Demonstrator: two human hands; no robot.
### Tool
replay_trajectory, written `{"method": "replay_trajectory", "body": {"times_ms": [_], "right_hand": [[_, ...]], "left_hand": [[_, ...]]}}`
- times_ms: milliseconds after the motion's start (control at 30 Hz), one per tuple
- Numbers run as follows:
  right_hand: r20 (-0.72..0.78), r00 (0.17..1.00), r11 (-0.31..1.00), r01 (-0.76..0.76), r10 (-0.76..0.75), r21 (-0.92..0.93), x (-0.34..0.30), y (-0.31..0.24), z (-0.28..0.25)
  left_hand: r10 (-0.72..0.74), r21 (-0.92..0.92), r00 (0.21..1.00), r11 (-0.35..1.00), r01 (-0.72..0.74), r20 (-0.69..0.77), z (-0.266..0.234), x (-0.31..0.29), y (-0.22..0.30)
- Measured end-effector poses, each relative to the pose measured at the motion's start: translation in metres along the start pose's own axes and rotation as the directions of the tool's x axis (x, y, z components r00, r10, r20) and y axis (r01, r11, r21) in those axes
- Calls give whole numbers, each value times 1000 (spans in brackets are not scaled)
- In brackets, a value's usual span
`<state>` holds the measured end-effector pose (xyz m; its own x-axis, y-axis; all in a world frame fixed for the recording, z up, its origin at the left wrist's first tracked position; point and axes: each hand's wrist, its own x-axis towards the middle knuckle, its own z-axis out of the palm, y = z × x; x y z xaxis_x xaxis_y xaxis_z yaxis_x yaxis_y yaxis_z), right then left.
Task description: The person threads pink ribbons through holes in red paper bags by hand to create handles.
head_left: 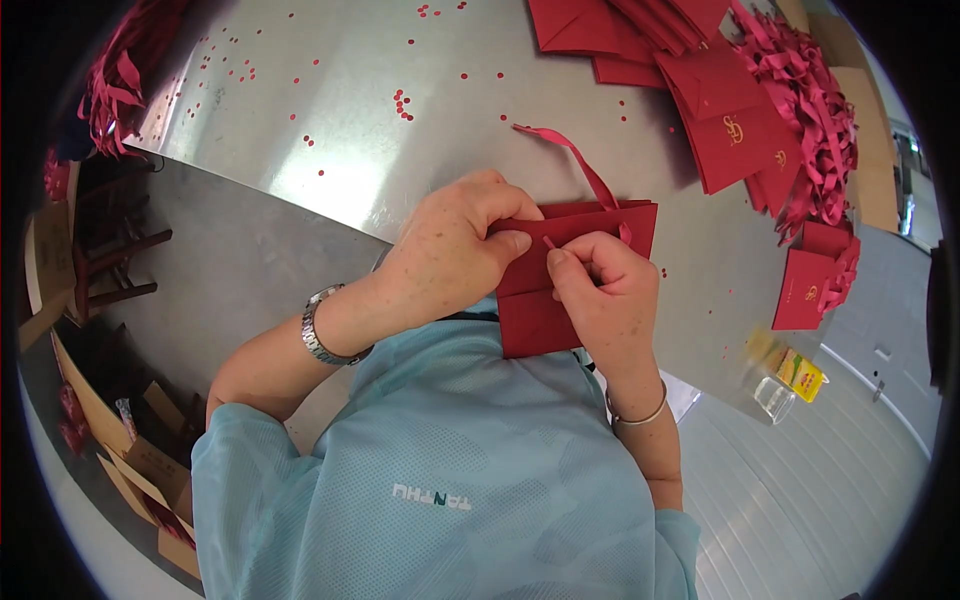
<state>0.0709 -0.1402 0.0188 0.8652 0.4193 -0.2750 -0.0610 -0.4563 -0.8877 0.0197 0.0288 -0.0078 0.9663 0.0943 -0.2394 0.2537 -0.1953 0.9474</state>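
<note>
A small red paper bag (535, 310) is held in front of my chest at the near edge of the metal table. My left hand (455, 245) pinches the bag's upper left rim, thumb on the near face and fingers behind it. A red ribbon (575, 155) runs up from the bag's top and trails onto the table. My right hand (612, 290) is closed against the bag's near face, thumb and forefinger pinching a ribbon tip by the upper part of the bag. Another short loop of ribbon (626, 233) shows above the right knuckles.
Several red paper bags (720, 110) lie stacked at the far right beside a heap of red ribbons (815, 130). One bag with ribbon (805, 285) sits at the right edge, near a clear glass (773, 398) and a yellow packet (802, 374). Small red paper dots dot the metal table (350, 60).
</note>
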Motion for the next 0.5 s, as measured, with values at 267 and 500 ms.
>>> {"method": "replay_trajectory", "body": {"times_ms": [267,500], "right_hand": [[76,990,935,138,-119,-326,16,-8,0],[234,925,803,376,-299,-463,24,-11,-6]], "left_hand": [[157,196,984,971,-137,-90,5,-6,3],[236,262,971,939,-221,-27,-2,0,-1]]}}
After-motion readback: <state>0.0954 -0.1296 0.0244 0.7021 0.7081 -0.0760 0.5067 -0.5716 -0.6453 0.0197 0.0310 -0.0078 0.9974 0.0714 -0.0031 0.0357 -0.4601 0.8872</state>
